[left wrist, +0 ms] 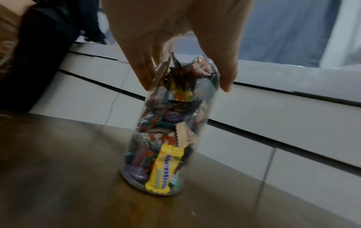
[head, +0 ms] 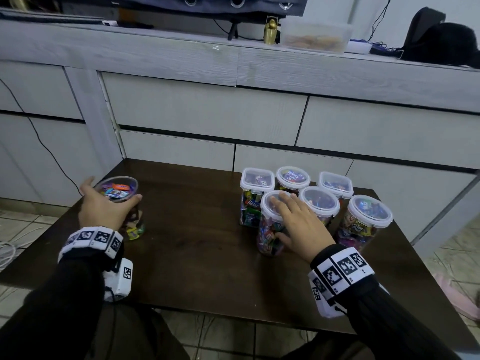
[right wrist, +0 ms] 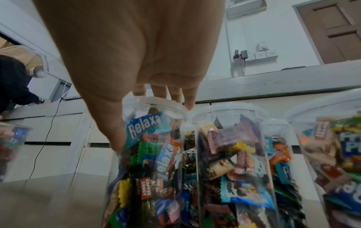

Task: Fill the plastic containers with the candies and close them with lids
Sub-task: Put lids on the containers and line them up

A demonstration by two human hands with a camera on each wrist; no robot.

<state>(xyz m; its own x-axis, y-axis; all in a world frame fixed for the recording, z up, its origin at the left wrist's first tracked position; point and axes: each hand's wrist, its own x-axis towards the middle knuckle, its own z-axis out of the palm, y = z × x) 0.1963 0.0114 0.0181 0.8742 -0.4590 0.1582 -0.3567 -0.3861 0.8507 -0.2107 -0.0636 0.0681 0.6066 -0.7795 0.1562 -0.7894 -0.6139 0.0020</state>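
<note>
On the dark wooden desk [head: 197, 229], an upright, lidless clear plastic jar of wrapped candies [head: 122, 201] is seen gripped near its rim by the left hand [head: 104, 209], well apart from the right hand [head: 298, 224], and is shown pinched between thumb and fingers [left wrist: 144, 74] from the left wrist, while from the right wrist straight fingers [right wrist: 188, 98] are seen pressed on a lidded candy jar [right wrist: 148, 154].

My left hand [head: 100, 207] and right hand [head: 301, 224] are bare. Both arms wear black sleeves, the left sleeve [head: 65, 302] smooth and the right sleeve [head: 384, 315] ribbed. Each wrist carries a white band of square black-and-white coded markers: the left wristband [head: 92, 239] and the right wristband [head: 340, 268]. Under the left one hangs a white camera box [head: 122, 278] with another marker and a thin black cord.
</note>
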